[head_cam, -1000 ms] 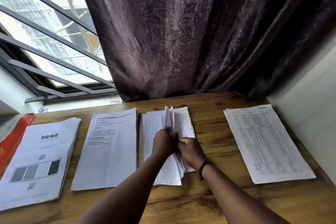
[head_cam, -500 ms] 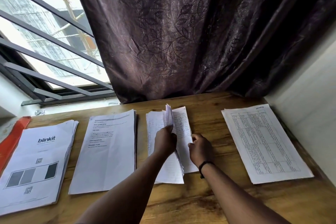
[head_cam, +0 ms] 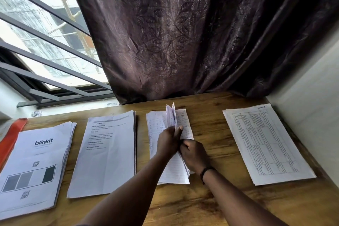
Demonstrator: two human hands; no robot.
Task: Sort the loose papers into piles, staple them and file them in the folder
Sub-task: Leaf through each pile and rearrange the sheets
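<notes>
Several paper piles lie in a row on the wooden table [head_cam: 211, 205]. From left: a pile topped by a "blinkit" sheet [head_cam: 34, 167], a pile of printed text sheets [head_cam: 106, 154], a handwritten pile [head_cam: 157, 126], and a pile with a printed grid table [head_cam: 266, 143]. My left hand [head_cam: 169, 142] pinches several lifted sheets of the handwritten pile, which stand up on edge. My right hand [head_cam: 194, 154] grips the sheets on the right side of the same pile, touching my left hand. An orange-red folder [head_cam: 11, 137] pokes out under the blinkit pile.
A dark patterned curtain [head_cam: 183, 33] hangs behind the table. A barred window [head_cam: 45, 42] is at the left. A white wall [head_cam: 311, 97] closes off the right side. Bare wood shows between the handwritten pile and the grid pile.
My right hand has moved back left to meet my left hand on the handwritten pile, after resting on the pile's right sheet half a second ago. The lifted sheets remain upright.
</notes>
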